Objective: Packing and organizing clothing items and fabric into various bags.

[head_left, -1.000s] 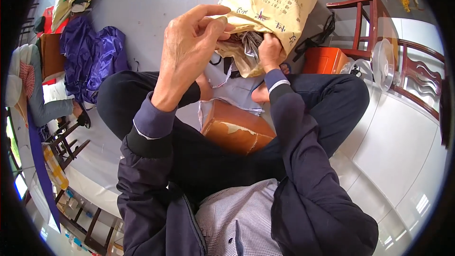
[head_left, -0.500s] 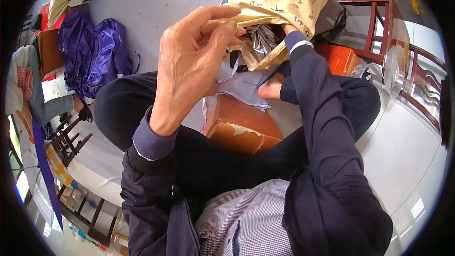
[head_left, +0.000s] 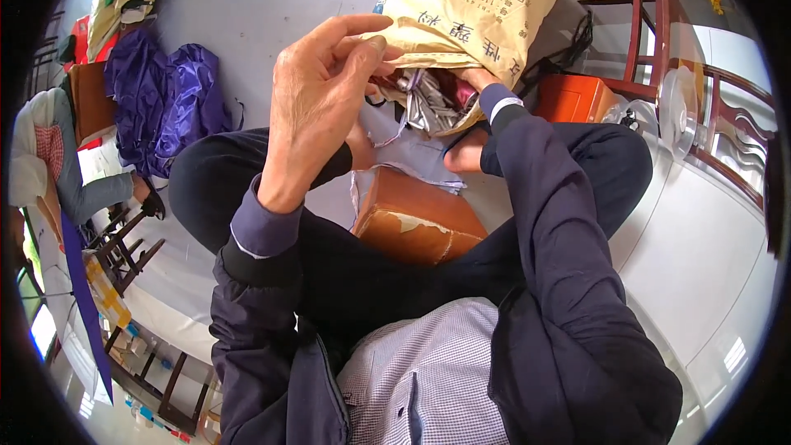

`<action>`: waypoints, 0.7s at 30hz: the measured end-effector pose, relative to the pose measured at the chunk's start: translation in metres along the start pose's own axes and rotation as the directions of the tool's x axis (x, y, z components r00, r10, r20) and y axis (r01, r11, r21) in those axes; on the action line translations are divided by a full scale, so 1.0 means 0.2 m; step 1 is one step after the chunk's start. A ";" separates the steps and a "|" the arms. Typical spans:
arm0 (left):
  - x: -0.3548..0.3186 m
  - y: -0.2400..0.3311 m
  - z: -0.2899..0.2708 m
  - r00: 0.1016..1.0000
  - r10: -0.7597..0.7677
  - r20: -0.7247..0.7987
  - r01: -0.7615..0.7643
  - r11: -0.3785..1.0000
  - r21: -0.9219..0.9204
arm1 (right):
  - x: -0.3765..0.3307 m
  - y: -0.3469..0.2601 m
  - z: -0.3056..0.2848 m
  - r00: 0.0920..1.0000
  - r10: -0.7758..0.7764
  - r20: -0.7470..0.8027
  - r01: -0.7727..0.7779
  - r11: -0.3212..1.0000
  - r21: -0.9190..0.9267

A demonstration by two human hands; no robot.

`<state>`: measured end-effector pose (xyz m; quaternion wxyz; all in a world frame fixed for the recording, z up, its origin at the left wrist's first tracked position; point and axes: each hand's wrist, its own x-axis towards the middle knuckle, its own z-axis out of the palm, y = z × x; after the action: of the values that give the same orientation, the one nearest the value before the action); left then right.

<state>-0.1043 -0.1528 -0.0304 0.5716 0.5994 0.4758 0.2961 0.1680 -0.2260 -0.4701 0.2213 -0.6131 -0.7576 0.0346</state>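
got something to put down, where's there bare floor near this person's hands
Smooth grey floor lies bare between the shiny purple fabric bundle and the left hand. White tiled floor is open between the dark right sleeve and the dark-red wooden chair. Crowded: the mouth of the large yellowish printed sack, the right hand partly inside.

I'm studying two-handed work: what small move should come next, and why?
Perhaps the left hand should lift the yellow sack slightly at its opening: it is right beside it, while the right hand reaches partly out of sight inside, near crumpled silvery material.
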 end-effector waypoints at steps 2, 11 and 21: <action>0.02 -0.02 0.04 1.000 0.007 0.002 -0.007 1.000 0.002 | -0.01 0.09 -0.04 0.998 -0.045 -0.033 0.044 0.999 -0.032; -0.03 -0.14 0.01 0.999 -0.049 -0.004 0.049 0.991 0.122 | 0.18 -0.35 -0.29 0.659 0.268 0.702 -0.431 0.900 0.061; 0.00 -0.16 0.11 0.999 -0.035 0.039 0.030 0.994 0.108 | -0.07 -0.60 -0.55 0.873 0.305 0.381 -0.374 0.919 0.121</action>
<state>-0.0916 -0.1644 -0.0653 0.5528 0.6274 0.4889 0.2485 0.1024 -0.2922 -0.3369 0.1293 -0.6965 -0.6579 0.2556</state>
